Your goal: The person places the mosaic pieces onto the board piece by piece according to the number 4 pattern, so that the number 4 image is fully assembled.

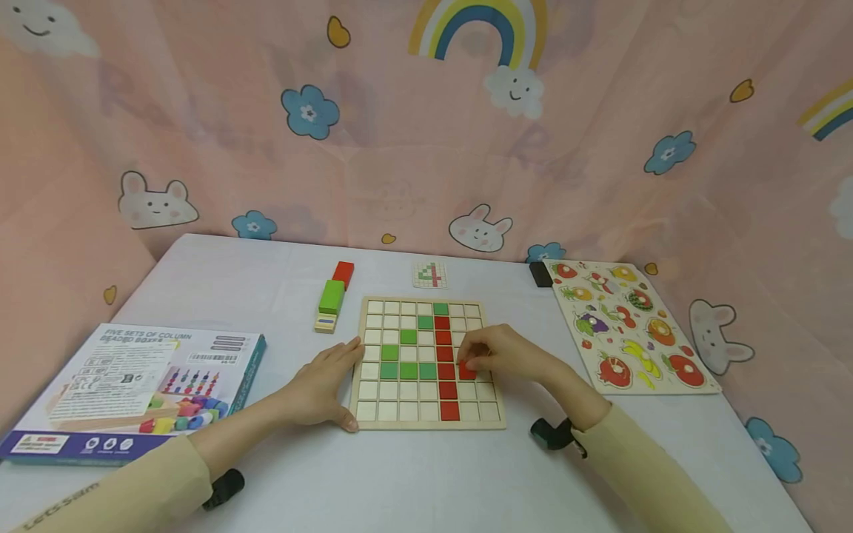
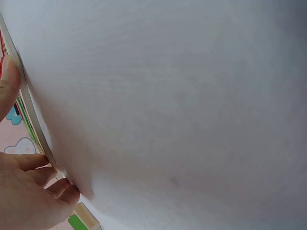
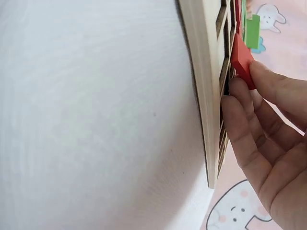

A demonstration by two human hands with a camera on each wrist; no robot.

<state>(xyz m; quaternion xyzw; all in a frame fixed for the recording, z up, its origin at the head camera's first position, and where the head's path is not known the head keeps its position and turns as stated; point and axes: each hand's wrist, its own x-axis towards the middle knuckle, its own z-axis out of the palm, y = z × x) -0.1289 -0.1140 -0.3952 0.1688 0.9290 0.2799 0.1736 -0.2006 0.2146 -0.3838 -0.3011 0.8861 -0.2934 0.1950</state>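
Note:
A wooden grid board lies on the table, with green tiles and a column of red tiles in its cells. My right hand pinches a red tile between thumb and fingers, tilted over a cell just right of the red column. My left hand rests along the board's left edge, fingers stretched toward the upper side and thumb near the bottom corner. In the left wrist view, its fingertips touch the board's rim. Behind the board lies a small pattern card showing a green and red "4".
A row of red, green and pale wooden tiles sits behind the board on the left. A boxed bead toy lies at the left, a fruit puzzle board at the right, beside a small black object. A patterned pink curtain hangs behind.

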